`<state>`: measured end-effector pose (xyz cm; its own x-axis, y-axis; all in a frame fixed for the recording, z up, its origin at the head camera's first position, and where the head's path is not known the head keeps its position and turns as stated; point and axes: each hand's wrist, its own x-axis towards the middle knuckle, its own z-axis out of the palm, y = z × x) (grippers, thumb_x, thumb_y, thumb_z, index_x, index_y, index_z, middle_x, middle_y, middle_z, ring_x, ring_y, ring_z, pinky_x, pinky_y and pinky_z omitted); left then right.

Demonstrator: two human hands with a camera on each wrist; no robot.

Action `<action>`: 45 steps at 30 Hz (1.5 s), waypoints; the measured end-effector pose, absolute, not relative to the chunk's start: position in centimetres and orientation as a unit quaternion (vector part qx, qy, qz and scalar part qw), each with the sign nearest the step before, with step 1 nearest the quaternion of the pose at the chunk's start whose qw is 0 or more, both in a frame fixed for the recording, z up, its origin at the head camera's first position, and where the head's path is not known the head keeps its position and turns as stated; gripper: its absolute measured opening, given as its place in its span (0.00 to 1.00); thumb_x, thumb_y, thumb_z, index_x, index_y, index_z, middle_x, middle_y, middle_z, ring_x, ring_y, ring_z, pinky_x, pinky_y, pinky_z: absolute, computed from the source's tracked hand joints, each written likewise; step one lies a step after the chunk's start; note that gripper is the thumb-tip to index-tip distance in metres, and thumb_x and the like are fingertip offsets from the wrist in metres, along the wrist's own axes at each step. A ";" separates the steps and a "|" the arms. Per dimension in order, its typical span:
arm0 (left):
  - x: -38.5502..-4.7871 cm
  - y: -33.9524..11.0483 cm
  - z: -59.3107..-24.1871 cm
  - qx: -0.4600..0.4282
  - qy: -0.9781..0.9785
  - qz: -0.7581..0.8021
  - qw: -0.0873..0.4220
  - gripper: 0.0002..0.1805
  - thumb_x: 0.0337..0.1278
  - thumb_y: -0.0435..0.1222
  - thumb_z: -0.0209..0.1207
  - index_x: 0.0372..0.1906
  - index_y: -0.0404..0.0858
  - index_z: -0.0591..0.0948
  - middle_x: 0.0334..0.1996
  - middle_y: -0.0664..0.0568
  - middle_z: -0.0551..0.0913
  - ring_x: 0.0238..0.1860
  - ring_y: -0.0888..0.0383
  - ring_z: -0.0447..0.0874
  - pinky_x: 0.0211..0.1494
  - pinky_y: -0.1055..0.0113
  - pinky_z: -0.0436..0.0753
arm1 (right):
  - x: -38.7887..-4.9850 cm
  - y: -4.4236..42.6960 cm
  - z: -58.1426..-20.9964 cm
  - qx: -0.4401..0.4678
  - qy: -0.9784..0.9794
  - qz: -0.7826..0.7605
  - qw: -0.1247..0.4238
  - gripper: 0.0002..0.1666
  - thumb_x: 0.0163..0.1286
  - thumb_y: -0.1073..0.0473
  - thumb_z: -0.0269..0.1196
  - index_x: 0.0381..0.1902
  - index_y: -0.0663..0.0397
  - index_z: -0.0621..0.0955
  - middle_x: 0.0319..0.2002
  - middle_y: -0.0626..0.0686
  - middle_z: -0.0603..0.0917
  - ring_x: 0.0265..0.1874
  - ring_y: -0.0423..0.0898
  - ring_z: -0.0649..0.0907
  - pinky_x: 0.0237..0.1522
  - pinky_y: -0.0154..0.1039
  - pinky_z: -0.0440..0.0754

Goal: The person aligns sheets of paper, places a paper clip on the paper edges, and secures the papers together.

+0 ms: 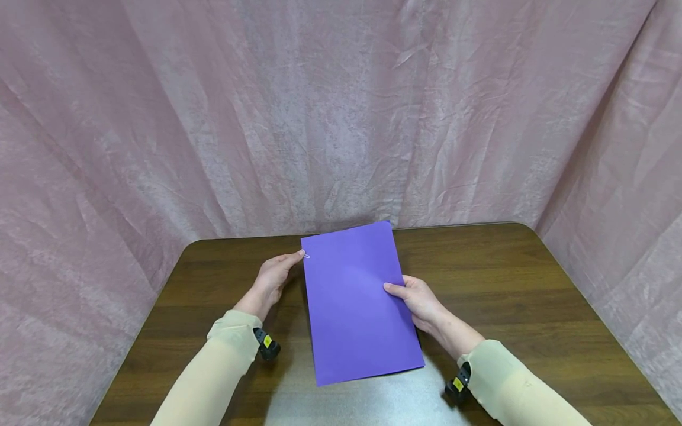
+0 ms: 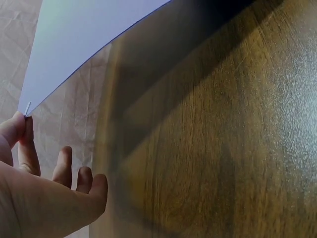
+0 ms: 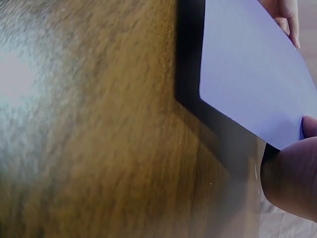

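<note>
A purple sheet of paper (image 1: 358, 313), perhaps more than one layer, is held up at a slant over the table. Near its upper left corner a small pale paper clip (image 1: 306, 256) sits on the edge. My left hand (image 1: 273, 279) pinches the clip at that edge between thumb and forefinger; the other fingers stay loosely bent in the left wrist view. On the opposite long edge, my right hand (image 1: 423, 303) grips the paper, thumb on the front face and the fingers hidden behind. The right wrist view shows the paper's lower corner raised off the tabletop, with a shadow beneath.
The brown wood-grain table (image 1: 490, 278) has rounded far corners and a bright glare patch near its front. Pink curtains (image 1: 319, 118) hang behind it and along the sides. Each wrist wears a black strap with a small camera, such as the left one (image 1: 267, 345).
</note>
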<state>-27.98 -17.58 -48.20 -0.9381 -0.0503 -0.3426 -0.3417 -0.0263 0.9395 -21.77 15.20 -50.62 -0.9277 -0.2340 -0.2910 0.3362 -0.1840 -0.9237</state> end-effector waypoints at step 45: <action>-28.0 -17.2 -48.4 -0.089 0.745 0.647 0.133 0.20 0.63 0.45 0.69 0.49 0.32 0.86 0.38 0.55 0.87 0.48 0.54 0.83 0.68 0.51 0.75 | -21.4 15.4 -51.3 0.010 0.644 -0.740 0.196 0.17 0.75 0.62 0.63 0.54 0.70 0.80 0.31 0.51 0.89 0.29 0.44 0.88 0.33 0.38 0.86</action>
<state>-28.03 -17.21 -48.40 -0.9486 0.0393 -0.3140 -0.3054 0.1461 0.9409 -21.44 15.42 -51.27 -0.9228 -0.2776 -0.2671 0.3029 -0.0945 -0.9483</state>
